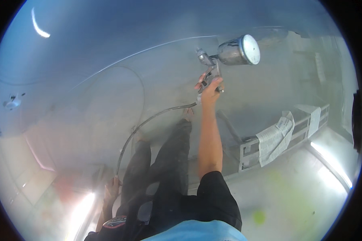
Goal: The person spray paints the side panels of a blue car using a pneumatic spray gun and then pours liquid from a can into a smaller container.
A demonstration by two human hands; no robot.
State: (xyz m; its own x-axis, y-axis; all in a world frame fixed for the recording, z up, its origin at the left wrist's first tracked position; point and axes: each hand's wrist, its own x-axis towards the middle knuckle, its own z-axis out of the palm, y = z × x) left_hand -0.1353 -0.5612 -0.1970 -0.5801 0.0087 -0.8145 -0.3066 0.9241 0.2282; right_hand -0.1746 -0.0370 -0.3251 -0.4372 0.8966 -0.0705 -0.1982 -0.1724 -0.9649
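Newspaper [273,140] hung over a slatted rack [241,158] to the right of your forearm, and a second paper sheet [314,120] draped farther along its rails. Beyond the rack, a bright light tube [332,165] glowed near the right rim, and another tube [82,213] shone at the lower left. A yellow-green smudge [260,217] marked the pale surface at the lower right, while a reddish patch [64,186] showed at the left. A glossy blue-grey panel [149,24] filled the upper part of your view, and a hazy look veiled much of what lay below it. Your hands were well apart: your right hand [210,89] was wrapped around the handle of a spray gun [216,69], and your left hand [112,188] was closed about the dark hose [149,119], low beside your legs [171,150]. That hose bowed in front of your legs up to the handle. The gun was held out ahead of you, below the panel's edge, metallic grey with darker parts, its rounded cup [231,53] tipped sideways so that the pale, speckled lid [251,49] faced right.
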